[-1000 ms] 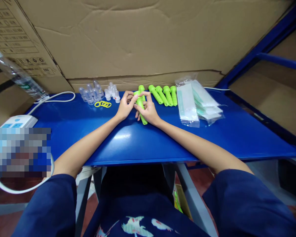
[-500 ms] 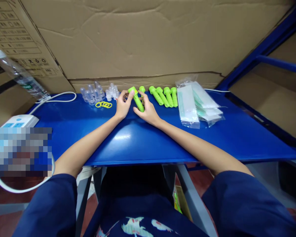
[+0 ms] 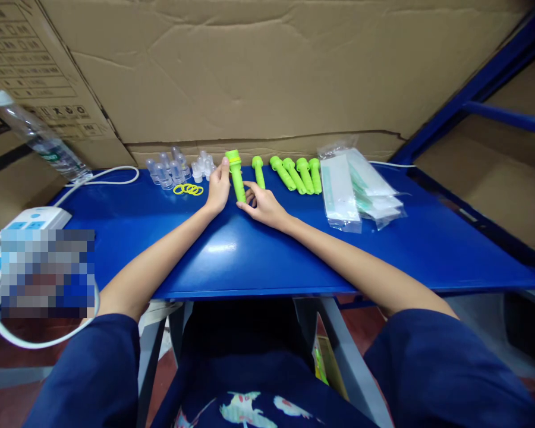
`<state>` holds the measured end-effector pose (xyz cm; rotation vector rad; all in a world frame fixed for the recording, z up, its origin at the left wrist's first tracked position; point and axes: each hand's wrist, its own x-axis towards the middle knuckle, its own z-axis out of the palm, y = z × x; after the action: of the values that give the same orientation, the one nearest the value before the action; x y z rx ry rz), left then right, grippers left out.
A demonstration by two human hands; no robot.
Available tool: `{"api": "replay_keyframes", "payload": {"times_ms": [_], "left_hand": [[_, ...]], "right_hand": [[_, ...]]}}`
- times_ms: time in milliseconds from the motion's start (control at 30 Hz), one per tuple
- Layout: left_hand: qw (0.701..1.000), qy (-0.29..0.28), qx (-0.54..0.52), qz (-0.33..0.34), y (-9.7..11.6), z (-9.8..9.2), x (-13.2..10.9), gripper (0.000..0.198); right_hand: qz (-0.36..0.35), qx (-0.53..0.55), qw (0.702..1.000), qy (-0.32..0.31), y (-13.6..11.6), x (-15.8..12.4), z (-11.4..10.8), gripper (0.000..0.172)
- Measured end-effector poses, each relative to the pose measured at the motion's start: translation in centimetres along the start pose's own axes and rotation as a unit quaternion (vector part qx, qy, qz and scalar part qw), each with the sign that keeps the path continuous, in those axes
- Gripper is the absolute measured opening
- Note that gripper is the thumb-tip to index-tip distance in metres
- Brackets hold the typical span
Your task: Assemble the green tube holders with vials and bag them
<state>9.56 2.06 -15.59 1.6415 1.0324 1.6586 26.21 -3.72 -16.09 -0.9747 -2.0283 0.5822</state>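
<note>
Your left hand (image 3: 219, 189) pinches the green tube (image 3: 237, 179) near its ringed head, over the bench (image 3: 232, 267). Your right hand (image 3: 267, 208) is half-curled, thumb at the tube's lower end; whether it grips cannot be determined.

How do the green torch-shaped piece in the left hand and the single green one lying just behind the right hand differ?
The held piece is in the left hand, while the lone piece lies on the blue table. The held piece has a yellow band around its head; none shows on the lone piece. Both are bright green, with a wide head and narrower shaft.
</note>
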Motion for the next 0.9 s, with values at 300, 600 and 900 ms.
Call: {"api": "replay_keyframes", "payload": {"times_ms": [300, 600, 900], "left_hand": [[0.990, -0.139, -0.012, -0.010, 0.5, 0.6, -0.7, 0.036], [0.990, -0.141, 0.009, 0.003, 0.3, 0.4, -0.9, 0.018], [0.974, 0.030, 0.182, 0.129, 0.7, -1.2, -0.2, 0.027]], "right_hand": [[0.060, 0.023, 0.988, 0.141, 1.2, 1.2, -1.9, 0.063], [0.128, -0.177, 0.963, 0.159, 5.1, 1.9, -5.7, 0.042], [0.191, -0.235, 0.950, 0.080, 2.9, 1.4, -5.2, 0.031]]}}
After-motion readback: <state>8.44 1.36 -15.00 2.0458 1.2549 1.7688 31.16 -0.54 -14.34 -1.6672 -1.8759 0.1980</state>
